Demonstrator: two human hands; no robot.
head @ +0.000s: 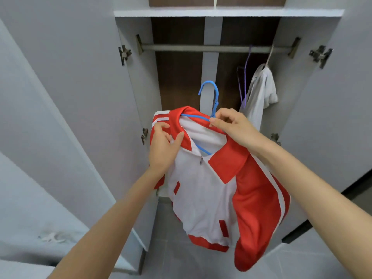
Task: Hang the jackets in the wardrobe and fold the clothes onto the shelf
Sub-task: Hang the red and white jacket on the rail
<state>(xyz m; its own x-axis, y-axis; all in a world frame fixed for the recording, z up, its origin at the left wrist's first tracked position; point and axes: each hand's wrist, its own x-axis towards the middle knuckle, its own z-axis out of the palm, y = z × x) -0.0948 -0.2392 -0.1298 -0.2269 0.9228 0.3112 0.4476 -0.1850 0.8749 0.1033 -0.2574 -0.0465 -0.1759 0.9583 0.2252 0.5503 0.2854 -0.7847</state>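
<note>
A red and white jacket point(203, 190) hangs in front of me on a blue hanger point(211, 97), whose hook points up below the wardrobe's metal rail point(201, 47). My right hand point(231, 127) pinches the hanger at the base of its hook. My left hand point(163, 141) grips the jacket's red collar over the left shoulder. The jacket's right sleeve droops low. On the rail at the right hang an empty purple hanger point(244, 81) and a white garment point(259, 93).
The wardrobe's two grey doors point(80, 77) stand wide open on either side. A white shelf point(227, 12) runs above the rail. A grey-covered surface point(30, 228) lies at lower left, and grey floor tiles are below.
</note>
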